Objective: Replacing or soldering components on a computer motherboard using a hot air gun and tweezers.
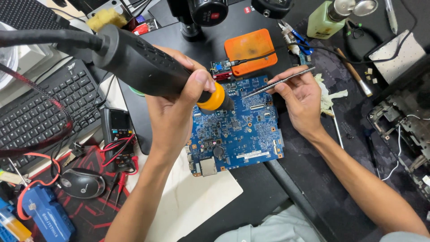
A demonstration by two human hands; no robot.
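- A black keyboard (42, 112) lay at the far left of the bench, with a black mouse (83, 183) near the front edge and a blue box (47, 215) just beside it.
- A black multimeter (118, 134) sat between the keyboard and the board, its red leads trailing toward the mouse.
- The left hand (174, 96) was closed tightly around the thick black handle of a hot-air tool (139, 62), thumb pressed near the orange collar; the nozzle pointed down at the upper left part of the board.
- The blue circuit board (237, 127) lay flat at the centre of the bench, partly on a white sheet (192, 192) and partly on the dark mat.
- An orange case (250, 50) stood just behind the board, with a small red and blue module (221, 71) beside it.
- The right hand (301, 98) pinched metal tweezers (277, 83) between thumb and fingers, the tips reaching over the board's upper edge, near the nozzle.
- A crumpled white tissue (329, 96) lay just behind the right hand.
- A pale green bottle (324, 22) stood further back.
- An opened dark device chassis (398, 121) rested at the far right.
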